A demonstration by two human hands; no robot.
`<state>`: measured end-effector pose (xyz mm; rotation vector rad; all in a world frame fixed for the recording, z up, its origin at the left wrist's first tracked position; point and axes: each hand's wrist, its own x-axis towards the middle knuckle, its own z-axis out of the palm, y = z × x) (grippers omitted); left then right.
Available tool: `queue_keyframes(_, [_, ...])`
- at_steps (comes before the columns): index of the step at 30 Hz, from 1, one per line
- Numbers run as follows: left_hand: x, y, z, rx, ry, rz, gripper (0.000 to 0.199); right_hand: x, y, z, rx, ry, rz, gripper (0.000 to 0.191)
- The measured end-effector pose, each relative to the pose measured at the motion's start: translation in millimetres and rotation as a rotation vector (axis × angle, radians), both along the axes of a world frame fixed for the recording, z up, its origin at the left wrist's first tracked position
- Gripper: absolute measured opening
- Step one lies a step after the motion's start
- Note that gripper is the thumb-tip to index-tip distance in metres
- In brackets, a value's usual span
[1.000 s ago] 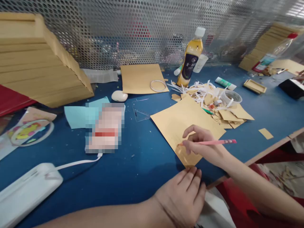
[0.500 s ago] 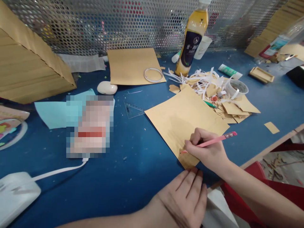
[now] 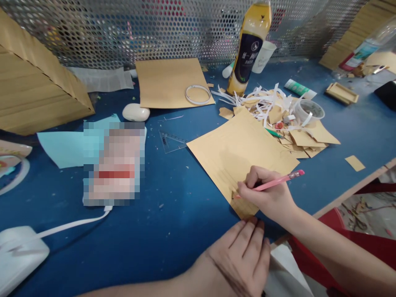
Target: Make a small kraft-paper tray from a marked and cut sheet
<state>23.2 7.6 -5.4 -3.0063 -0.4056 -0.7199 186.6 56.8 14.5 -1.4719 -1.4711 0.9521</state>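
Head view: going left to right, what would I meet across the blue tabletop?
White corded device, pixelated phone, clear set square, pink pencil in the right hand, small tan paper scrap, black object.

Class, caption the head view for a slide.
Right hand holds a pink pencil over tan paper; left hand rests at its near corner.

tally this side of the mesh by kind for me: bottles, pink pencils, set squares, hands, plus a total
Bottles: 2 (dark-labelled bottle, clear bottle)
Pink pencil: 1
Set square: 1
Hands: 2 (left hand, right hand)
Total: 6
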Motion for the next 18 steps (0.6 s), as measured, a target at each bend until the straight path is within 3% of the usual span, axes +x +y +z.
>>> queue_keyframes(18, [-0.8, -0.9, 2.8, -0.015, -0.007, -0.002, 0.033, 1.0, -1.2, 0.3, -0.012, -0.032, -0.014, 0.031])
